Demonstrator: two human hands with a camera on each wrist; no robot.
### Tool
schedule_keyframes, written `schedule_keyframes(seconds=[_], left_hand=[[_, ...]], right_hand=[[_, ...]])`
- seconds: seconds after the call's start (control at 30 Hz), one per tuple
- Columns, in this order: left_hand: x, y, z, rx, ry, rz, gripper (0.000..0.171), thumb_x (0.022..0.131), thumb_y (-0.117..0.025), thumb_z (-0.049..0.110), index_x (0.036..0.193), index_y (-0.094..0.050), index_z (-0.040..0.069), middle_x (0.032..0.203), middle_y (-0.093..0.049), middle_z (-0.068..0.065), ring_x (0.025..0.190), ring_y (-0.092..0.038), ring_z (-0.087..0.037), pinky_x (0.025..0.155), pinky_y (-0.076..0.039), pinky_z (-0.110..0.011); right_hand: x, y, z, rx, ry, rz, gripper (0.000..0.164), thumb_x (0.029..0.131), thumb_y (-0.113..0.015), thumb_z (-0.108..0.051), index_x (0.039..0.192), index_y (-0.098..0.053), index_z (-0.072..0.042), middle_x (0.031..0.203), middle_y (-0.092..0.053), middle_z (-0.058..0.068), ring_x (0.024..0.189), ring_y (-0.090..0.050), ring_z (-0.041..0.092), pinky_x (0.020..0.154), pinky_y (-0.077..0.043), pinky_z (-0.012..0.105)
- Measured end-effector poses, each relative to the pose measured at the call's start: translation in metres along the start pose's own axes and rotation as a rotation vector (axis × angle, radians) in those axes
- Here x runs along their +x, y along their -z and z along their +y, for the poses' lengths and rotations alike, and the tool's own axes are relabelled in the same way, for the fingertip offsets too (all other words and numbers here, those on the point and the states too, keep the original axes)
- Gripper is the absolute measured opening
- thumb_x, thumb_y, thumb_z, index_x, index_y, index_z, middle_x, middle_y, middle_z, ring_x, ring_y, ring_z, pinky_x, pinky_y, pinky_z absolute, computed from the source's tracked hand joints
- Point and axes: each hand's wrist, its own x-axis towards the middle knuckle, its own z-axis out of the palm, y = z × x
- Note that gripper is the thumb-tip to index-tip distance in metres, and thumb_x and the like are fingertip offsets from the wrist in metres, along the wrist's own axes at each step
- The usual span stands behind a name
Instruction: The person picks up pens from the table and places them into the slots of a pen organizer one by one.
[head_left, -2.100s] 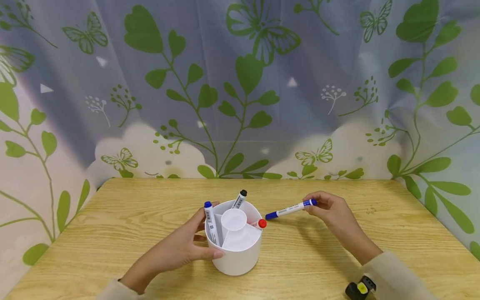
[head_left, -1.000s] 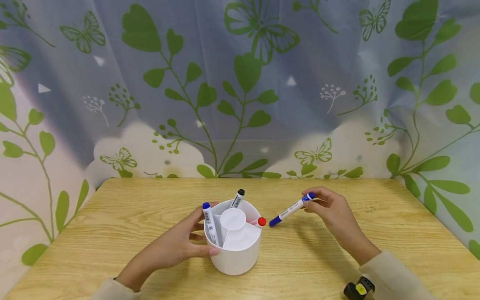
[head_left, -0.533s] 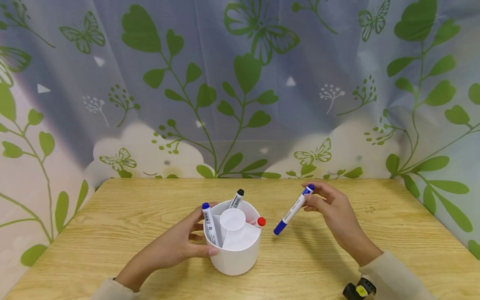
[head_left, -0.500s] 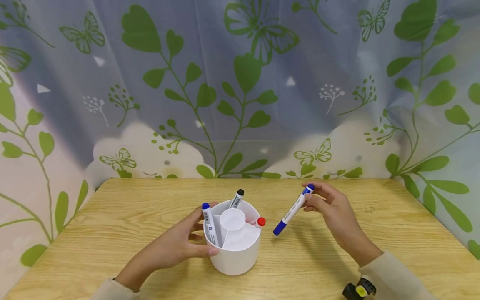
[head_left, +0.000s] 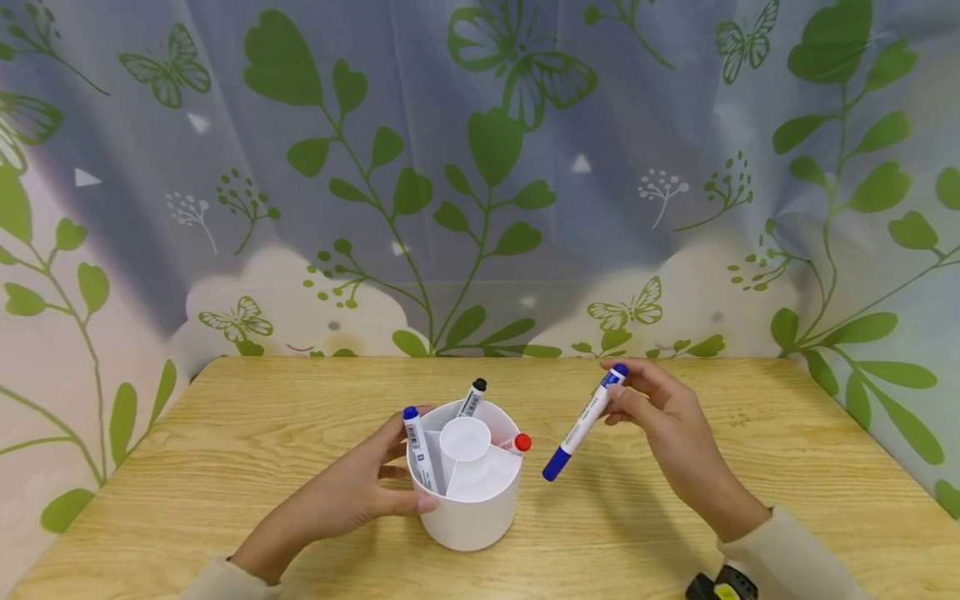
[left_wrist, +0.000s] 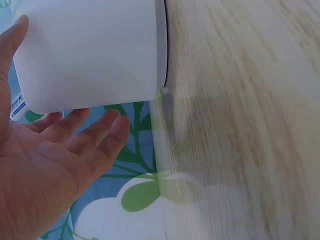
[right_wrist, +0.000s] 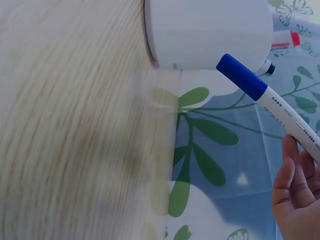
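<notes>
A white round pen holder (head_left: 471, 521) with divided compartments stands on the table in the head view. Around its left side my left hand (head_left: 352, 483) grips it, thumb in front, fingers behind. Inside it lean a blue-capped marker (head_left: 421, 450), a black-capped marker (head_left: 472, 398) and a red-capped marker (head_left: 521, 444), each in a different compartment. The front right compartment has no marker. My right hand (head_left: 671, 433) pinches another blue-capped marker (head_left: 585, 423) near its upper end. That marker slants with its cap (right_wrist: 242, 77) down and left, apart from the holder and above the table.
The wooden table (head_left: 285, 425) reaches back to a patterned curtain (head_left: 420, 167) with green leaves and butterflies. A black device with a yellow patch (head_left: 726, 587) sits at my right wrist.
The marker in my right hand has swung from nearly level to a steep slant, its cap end now lower. My left hand and the pen holder have hardly moved.
</notes>
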Motion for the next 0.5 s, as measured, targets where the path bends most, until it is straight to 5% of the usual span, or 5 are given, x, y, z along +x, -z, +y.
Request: schedule_keyframes(seconds=[0.5], left_hand=[[-0.001,0.007,0.002,0.043,0.016,0.032,0.086,0.090,-0.085,0.031,0.157,-0.035,0.010,0.158,-0.046,-0.018,0.138,-0.055,-0.045,0.107,-0.051,-0.060]], right_hand=[[-0.005,-0.009,-0.026,0.023,0.112,-0.004,0.026,0.108,-0.058,-0.010,0.132,-0.064,-0.006,0.107,-0.074,0.005,0.089,-0.070,0.015,0.079,-0.062,0.026]])
